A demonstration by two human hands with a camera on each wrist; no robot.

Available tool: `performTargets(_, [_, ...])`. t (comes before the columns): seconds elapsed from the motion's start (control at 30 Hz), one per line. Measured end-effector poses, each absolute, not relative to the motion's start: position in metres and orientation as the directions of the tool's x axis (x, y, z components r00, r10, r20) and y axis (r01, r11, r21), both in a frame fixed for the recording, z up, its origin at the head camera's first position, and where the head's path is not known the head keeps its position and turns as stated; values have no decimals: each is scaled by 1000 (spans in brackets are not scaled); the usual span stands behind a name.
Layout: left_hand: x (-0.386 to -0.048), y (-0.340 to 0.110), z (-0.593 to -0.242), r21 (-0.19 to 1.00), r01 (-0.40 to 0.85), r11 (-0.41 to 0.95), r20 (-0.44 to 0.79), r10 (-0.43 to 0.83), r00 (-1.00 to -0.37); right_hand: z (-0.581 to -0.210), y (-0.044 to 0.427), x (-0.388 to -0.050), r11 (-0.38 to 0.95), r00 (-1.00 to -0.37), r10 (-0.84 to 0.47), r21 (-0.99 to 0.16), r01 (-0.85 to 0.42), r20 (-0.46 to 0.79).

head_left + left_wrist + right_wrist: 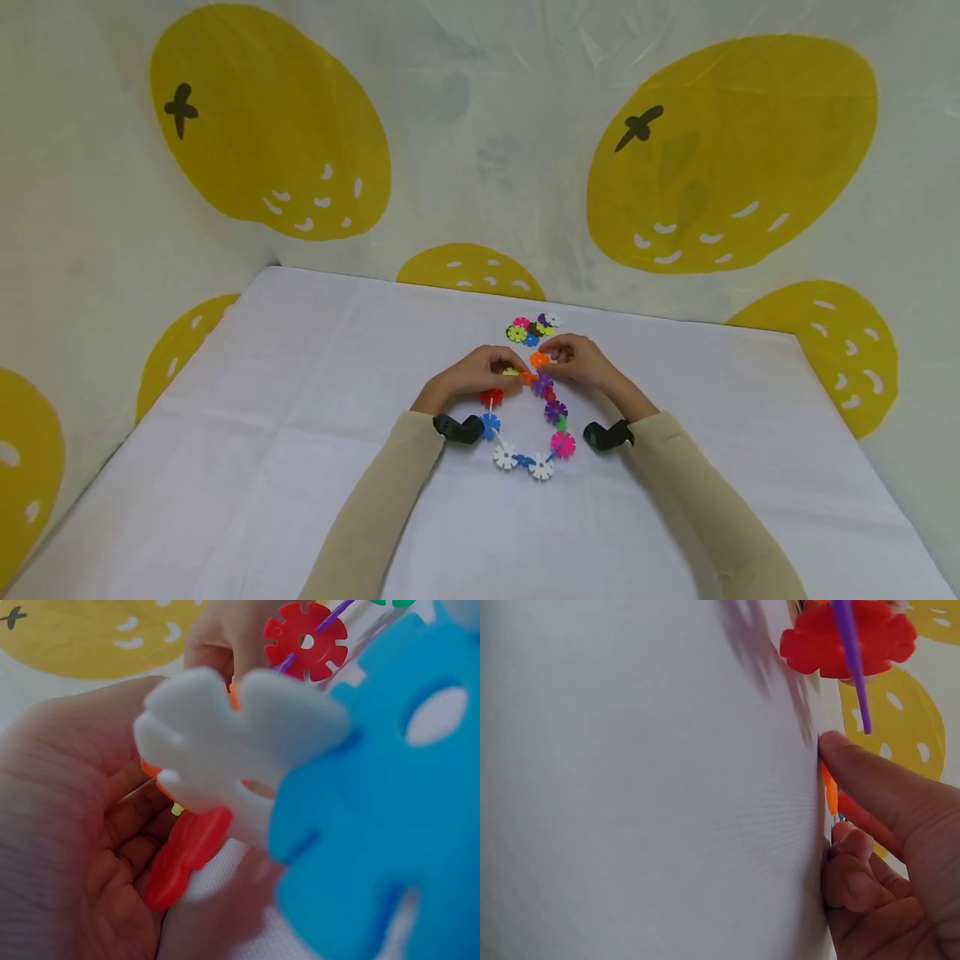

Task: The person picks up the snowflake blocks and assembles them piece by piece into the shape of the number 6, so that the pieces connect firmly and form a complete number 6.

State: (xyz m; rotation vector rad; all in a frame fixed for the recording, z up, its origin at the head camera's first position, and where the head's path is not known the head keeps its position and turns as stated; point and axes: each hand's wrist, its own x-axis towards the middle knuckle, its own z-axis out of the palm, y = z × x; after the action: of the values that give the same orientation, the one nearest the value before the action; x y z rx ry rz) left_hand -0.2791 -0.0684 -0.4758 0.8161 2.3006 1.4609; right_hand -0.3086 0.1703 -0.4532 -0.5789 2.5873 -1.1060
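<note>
Slotted plastic snowflake discs are joined edge to edge in a loop-shaped chain on the table. Low in the loop are a white disc (506,456), another white disc (541,467) and a pink disc (563,444). My left hand (480,371) pinches the chain at its top, by an orange disc (528,378) and a partly hidden yellow one. Between thumb and finger my right hand (583,362) pinches a second orange disc (539,359), just above the chain. A large blue disc (420,787) and a white disc block much of the left wrist view.
Beyond the hands lies a small pile of loose discs, including a yellow-green disc (517,333) and a blue disc (531,341). A white cloth covers the table (247,467). Behind it hangs a curtain (480,108) with large yellow fruit shapes.
</note>
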Motion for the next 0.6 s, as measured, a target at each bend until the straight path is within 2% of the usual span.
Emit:
performTargets(0.23, [-279,-67,-470,874,274,401,5,556,-831,-451,174,-306,597,-889,-442,-780,-190,-122])
performTargets(0.43, [-274,-65,-457,786,307,536,-58,559,-827,-461,182,-304,527,-907,-397,-844,-99,-141])
performTargets(0.6, [-271,-64,-450,764,291,576,-88,539,-838,-468,188,-302,466,-923,-355,-884,-37,-148])
